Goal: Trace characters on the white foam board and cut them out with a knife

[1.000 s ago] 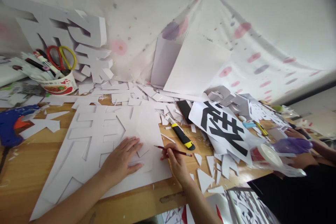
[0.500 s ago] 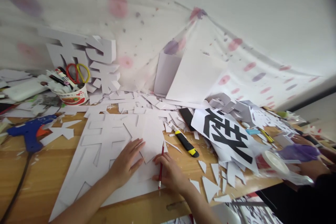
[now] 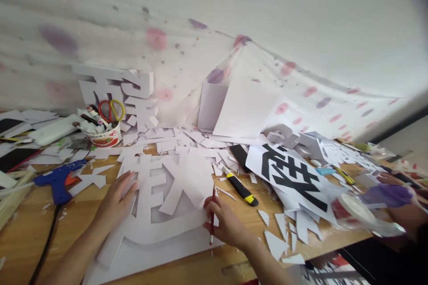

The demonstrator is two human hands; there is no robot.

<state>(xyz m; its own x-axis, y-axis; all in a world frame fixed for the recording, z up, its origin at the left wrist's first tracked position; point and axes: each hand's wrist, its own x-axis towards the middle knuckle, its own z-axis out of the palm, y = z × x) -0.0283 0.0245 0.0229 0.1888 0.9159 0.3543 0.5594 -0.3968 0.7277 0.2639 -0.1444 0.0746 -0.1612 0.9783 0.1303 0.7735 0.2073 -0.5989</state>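
Observation:
A large white cut-out character lies on a white board in front of me. My left hand rests at its left edge, fingers wrapped against that edge. My right hand holds a dark red pencil upright between thumb and fingers, beside the right edge of the cut-out. A black and yellow utility knife lies to the right of that hand. The printed sheet with a black character is farther right.
A blue glue gun with its cord lies at left, near a cup of pens and scissors. White scraps litter the table. At far right, a person's hand is near tape and purple material.
The raised cut-out now covers the board's outlines. My left hand has moved left to its edge; my right hand still has the pencil. The view has tilted up and turned slightly left.

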